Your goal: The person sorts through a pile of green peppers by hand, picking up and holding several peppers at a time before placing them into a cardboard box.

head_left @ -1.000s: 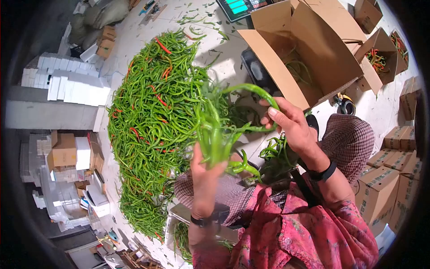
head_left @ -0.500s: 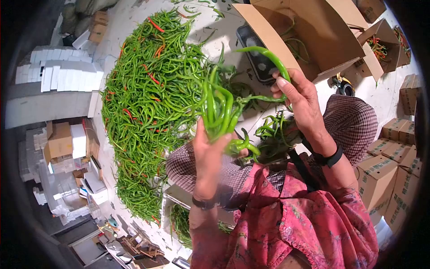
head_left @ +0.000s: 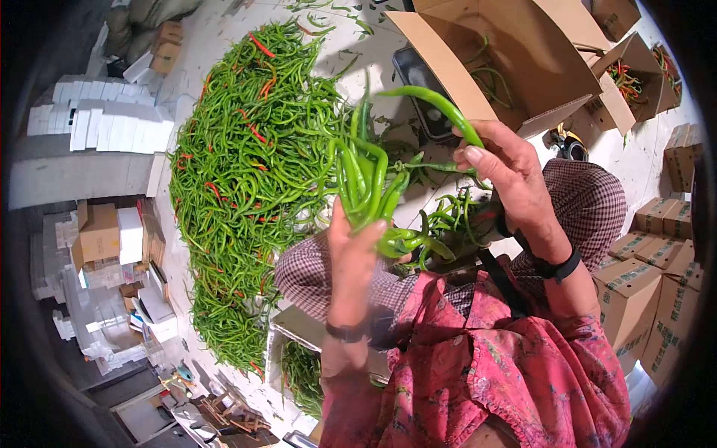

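Note:
A bunch of long green chili peppers [head_left: 366, 183] is gripped in my left hand [head_left: 355, 250], their tips pointing up and away from me. My right hand [head_left: 508, 168], raised to the right of the bunch, pinches a curved green chili pepper [head_left: 437, 102] between thumb and fingers. A second, thinner pepper stretches from the same pinch toward the bunch. Below and between the hands, more green peppers [head_left: 457, 216] lie near my lap. To the left spreads a large heap of green chili peppers [head_left: 250, 172] on the floor, with some red ones mixed in.
An open cardboard box [head_left: 523, 60] with a few peppers inside stands at upper right, beside a black tray [head_left: 422, 97]. Farther right, a smaller box [head_left: 644, 71] holds reddish peppers. Printed cartons [head_left: 631, 299] are stacked at right. A white crate [head_left: 276, 351] with peppers stands near my left arm.
The pepper in my right hand has tilted lower and shifted slightly left. My right hand has moved down a little. The bunch in my left hand stays almost in place.

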Action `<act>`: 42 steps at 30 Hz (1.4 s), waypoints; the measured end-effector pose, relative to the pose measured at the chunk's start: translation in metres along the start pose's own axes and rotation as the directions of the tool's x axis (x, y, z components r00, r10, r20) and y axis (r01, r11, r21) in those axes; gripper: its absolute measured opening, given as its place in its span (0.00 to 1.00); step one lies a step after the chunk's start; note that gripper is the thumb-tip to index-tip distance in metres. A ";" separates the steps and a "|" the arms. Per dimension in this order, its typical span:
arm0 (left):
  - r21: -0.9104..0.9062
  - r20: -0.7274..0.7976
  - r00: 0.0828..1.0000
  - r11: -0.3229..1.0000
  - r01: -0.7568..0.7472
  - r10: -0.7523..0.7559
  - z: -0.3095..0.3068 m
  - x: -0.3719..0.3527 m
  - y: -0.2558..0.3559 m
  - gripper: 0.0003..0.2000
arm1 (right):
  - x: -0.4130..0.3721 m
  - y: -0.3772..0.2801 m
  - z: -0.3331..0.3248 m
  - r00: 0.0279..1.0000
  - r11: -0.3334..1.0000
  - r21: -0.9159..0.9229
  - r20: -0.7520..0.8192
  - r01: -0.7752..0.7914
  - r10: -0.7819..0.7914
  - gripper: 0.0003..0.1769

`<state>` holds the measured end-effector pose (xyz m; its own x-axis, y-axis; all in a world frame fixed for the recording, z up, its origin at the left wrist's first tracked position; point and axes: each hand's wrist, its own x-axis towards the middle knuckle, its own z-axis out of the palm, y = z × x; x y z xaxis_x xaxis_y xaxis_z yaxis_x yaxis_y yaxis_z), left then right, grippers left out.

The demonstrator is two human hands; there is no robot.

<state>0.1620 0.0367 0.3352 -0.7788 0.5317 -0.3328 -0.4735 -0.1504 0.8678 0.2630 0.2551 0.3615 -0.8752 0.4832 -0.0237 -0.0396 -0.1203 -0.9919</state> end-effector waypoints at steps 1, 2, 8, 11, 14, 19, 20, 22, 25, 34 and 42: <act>-0.006 0.011 1.000 1.000 -0.028 0.028 0.002 0.001 -0.003 0.33 | -0.001 -0.006 -0.001 0.998 0.998 0.045 0.056 -0.042 0.039 0.17; -0.012 0.021 0.998 0.998 -0.055 0.056 0.003 0.001 -0.005 0.34 | -0.003 -0.011 -0.002 0.991 0.992 0.088 0.113 -0.087 0.077 0.17; -0.020 -0.005 0.997 0.997 -0.078 0.078 -0.001 0.007 -0.011 0.35 | -0.020 -0.029 -0.004 0.998 0.984 -0.174 -0.043 0.035 -0.043 0.17; -0.045 -0.018 0.998 0.997 -0.056 0.056 -0.007 0.008 -0.017 0.35 | -0.031 -0.052 -0.015 0.987 0.993 0.078 -0.142 0.090 -0.078 0.16; -0.090 -0.003 1.000 0.995 -0.029 0.029 -0.004 0.004 -0.008 0.35 | -0.020 -0.059 -0.042 0.974 0.963 0.244 -0.217 0.112 -0.058 0.16; -0.109 -0.001 1.000 0.994 0.011 -0.012 -0.012 -0.002 -0.007 0.35 | -0.005 -0.051 -0.070 0.961 0.975 0.188 -0.270 0.116 -0.063 0.17; -0.113 0.012 1.000 0.993 0.027 -0.025 -0.008 -0.001 -0.006 0.36 | -0.002 -0.049 -0.070 0.963 0.967 0.229 -0.264 0.115 -0.051 0.17; -0.121 0.022 1.000 0.993 0.007 -0.004 -0.001 -0.003 -0.004 0.36 | 0.001 -0.042 -0.070 0.967 0.972 0.220 -0.256 0.079 -0.021 0.21; -0.140 0.022 0.996 0.987 -0.077 0.081 -0.008 -0.001 -0.013 0.38 | 0.023 -0.027 -0.084 0.904 0.950 -0.312 -0.397 0.028 -0.157 0.27; 0.106 0.085 0.996 0.994 -0.002 -0.007 -0.001 -0.007 -0.012 0.36 | 0.033 -0.027 0.013 0.913 0.903 -0.352 0.228 -0.246 0.337 0.22; 0.136 0.139 0.989 0.989 -0.062 0.043 -0.009 -0.005 -0.023 0.33 | 0.041 0.013 0.022 0.872 0.927 0.081 0.379 -0.365 0.310 0.13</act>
<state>0.1729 0.0300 0.3137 -0.7337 0.6354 -0.2407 -0.3639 -0.0684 0.9289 0.2164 0.2545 0.3500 -0.9581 0.0554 -0.2811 0.2437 -0.3585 -0.9011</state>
